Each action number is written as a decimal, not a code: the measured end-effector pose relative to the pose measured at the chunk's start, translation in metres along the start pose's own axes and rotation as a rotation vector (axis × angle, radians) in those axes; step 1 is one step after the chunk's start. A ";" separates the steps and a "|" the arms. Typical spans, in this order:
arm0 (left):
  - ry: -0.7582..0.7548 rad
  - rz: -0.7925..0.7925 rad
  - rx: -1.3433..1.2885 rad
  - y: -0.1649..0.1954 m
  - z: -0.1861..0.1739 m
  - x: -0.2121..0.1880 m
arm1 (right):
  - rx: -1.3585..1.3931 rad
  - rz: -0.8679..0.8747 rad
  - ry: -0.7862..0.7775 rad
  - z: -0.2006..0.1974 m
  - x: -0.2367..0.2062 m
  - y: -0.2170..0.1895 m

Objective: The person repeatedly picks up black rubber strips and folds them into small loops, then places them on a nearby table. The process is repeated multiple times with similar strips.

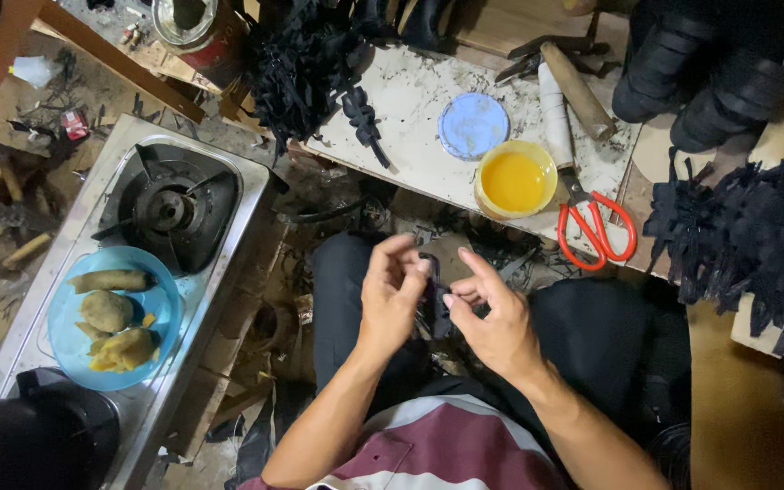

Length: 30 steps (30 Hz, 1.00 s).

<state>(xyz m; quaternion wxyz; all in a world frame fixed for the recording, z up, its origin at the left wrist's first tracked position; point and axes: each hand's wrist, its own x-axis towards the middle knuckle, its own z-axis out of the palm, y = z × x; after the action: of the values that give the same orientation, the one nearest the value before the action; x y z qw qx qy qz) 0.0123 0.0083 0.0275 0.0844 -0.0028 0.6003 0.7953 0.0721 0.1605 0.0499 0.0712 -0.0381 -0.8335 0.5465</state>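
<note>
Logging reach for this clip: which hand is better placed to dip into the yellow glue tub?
Probably the right hand. It is on the same side as the glue tub and nearer to it; the left hand would have to cross over. Both pinch a small dark piece.

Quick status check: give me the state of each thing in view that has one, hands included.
Left hand: pinching a small dark piece.
Right hand: pinching the same piece.
Yellow tub: open, filled with yellow liquid.
Blue lid: off, lying flat.
Red scissors: closed.
Stove burner: unlit.
Blue plate: holding food.
</note>
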 end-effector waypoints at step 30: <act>-0.318 0.037 0.518 -0.003 -0.024 -0.035 | -0.137 -0.107 0.094 -0.011 0.008 -0.012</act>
<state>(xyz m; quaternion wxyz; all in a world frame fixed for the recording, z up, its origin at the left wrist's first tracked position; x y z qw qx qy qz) 0.0444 -0.0186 0.0214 0.1609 0.1543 0.7624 0.6075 0.0665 0.1667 0.0659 0.1366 -0.0241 -0.8656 0.4812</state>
